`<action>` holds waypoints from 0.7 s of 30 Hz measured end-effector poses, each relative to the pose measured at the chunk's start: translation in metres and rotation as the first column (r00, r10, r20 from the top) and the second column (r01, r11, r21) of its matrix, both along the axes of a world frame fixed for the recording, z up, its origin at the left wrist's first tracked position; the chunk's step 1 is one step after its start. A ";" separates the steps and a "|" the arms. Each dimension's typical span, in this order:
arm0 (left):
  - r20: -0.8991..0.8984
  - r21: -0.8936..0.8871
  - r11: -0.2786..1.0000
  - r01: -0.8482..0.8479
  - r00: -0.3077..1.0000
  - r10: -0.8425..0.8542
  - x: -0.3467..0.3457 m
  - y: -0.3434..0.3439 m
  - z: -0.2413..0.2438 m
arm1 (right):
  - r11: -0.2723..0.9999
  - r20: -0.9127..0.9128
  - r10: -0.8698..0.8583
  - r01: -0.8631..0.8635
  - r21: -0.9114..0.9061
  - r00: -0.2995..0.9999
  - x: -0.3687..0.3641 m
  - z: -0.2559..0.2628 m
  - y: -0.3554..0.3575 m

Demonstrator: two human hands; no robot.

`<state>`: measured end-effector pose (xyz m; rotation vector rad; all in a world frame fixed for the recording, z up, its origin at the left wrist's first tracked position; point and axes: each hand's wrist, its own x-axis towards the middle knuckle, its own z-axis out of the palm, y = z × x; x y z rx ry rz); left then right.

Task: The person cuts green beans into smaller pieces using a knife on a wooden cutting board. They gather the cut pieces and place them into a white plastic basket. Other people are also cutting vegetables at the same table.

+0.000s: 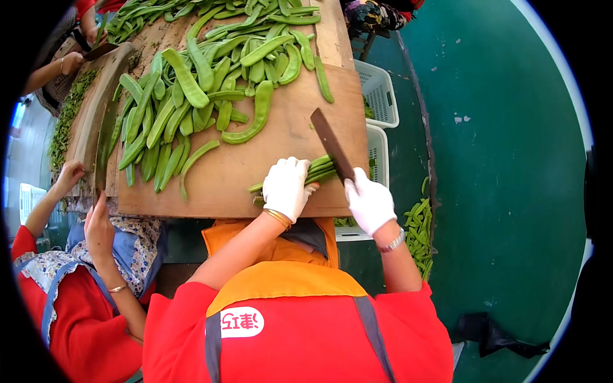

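My left hand [287,186], in a white knit glove, presses a small bundle of flat green beans [320,170] onto a wooden board [230,191] near its front edge. My right hand [371,203], gloved the same way, grips a broad-bladed cleaver [331,143]. The dark blade stands across the right ends of the bundle; whether it touches them I cannot tell. Beyond my hands lies a large heap of flat green bean pods [210,91], spread over the board's left and far parts. One pod [323,80] lies apart at the right.
White plastic crates [383,95] stand below the board's right edge. Cut bean pieces [419,234] lie on the green floor [498,167]. At left, a co-worker's hands [98,230] are beside an upright blade [103,143]. Another person's hand [73,63] holds a knife [99,50] farther back.
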<state>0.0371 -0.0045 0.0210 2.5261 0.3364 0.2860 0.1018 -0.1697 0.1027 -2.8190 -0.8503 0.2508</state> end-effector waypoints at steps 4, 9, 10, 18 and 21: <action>0.012 0.020 1.000 -0.017 1.000 0.017 0.000 0.001 -0.004 | 0.999 0.018 -0.012 0.011 0.053 1.000 -0.007 -0.002 0.007; 0.028 0.000 1.000 -0.016 0.999 0.016 -0.002 0.001 -0.006 | 0.997 -0.033 -0.025 0.027 0.075 0.999 -0.014 0.015 0.005; 0.028 -0.001 1.000 -0.017 0.999 0.017 -0.002 0.002 -0.003 | 0.994 -0.044 -0.012 0.016 0.107 0.999 -0.019 0.019 0.009; 0.057 0.031 0.999 -0.008 0.998 0.006 -0.006 -0.005 -0.008 | 0.997 -0.112 0.032 -0.039 -0.062 0.993 0.003 -0.015 0.026; 0.049 0.049 0.999 -0.001 0.999 -0.001 -0.002 -0.003 -0.009 | 0.996 -0.156 0.027 -0.040 -0.082 0.987 0.010 -0.012 0.030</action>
